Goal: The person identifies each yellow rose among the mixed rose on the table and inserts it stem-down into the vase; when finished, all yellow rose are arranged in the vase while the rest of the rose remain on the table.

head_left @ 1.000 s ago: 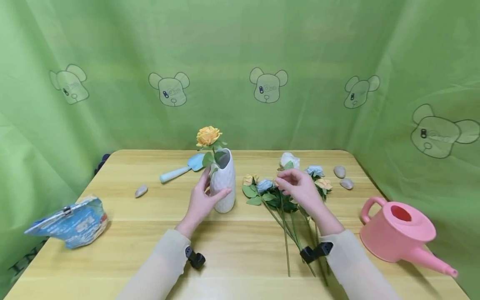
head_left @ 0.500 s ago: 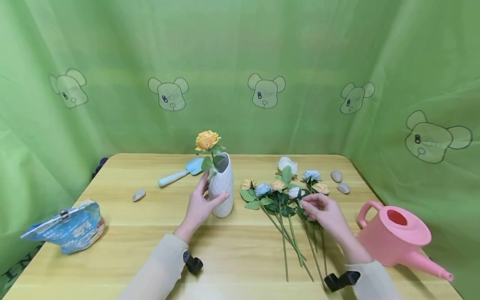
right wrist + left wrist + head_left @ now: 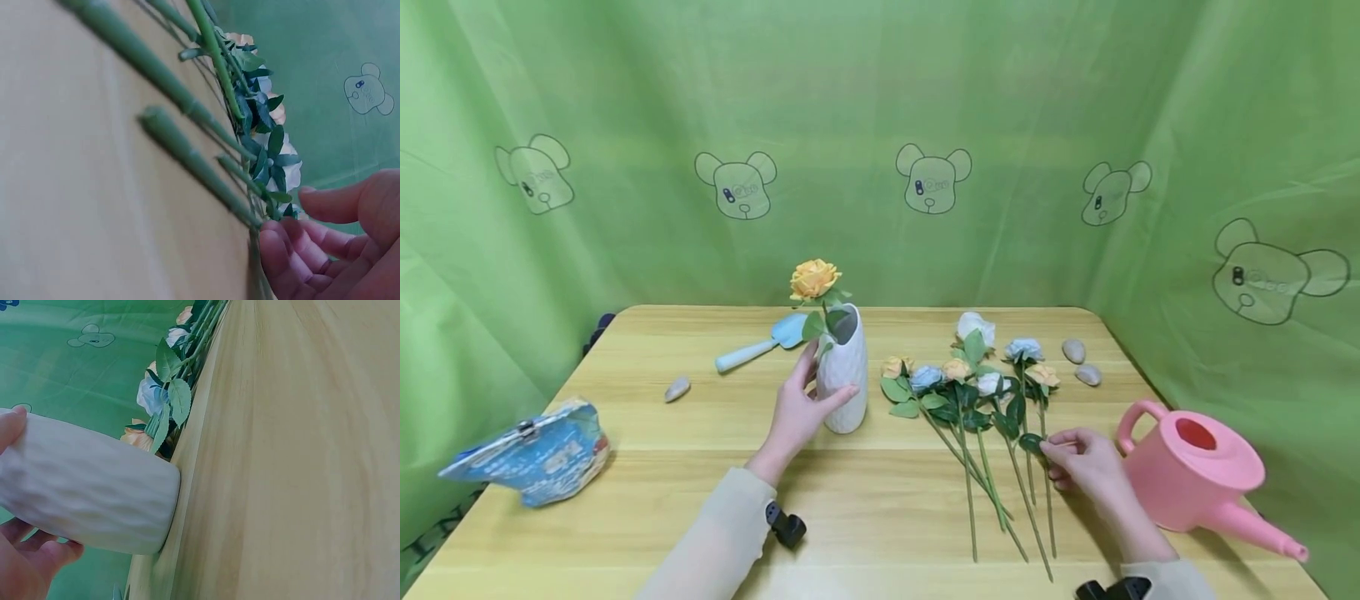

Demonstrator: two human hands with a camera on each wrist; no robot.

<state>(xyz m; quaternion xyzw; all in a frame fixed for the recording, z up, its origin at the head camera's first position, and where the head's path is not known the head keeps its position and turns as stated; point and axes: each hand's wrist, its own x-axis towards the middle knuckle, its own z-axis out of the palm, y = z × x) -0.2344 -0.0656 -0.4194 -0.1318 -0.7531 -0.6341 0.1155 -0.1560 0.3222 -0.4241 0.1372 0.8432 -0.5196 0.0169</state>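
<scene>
1. The left hand (image 3: pixel 797 414) wraps round the white vase (image 3: pixel 844 372), upright on the worktop (image 3: pixel 880 500) with an orange rose (image 3: pixel 814 279) in it.
2. The right hand (image 3: pixel 1086 462) pinches a leaf or stem among the loose flowers (image 3: pixel 977 383) lying beside the vase.
3. This looks like picking the next stem; lifting it free of its neighbours calls for care.

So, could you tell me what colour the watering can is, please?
The watering can is pink, clearest in the head view.

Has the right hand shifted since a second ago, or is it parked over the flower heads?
Yes. The right hand has drawn back from the flower heads toward the person, down the loose stems, ending beside the pink watering can.
</scene>
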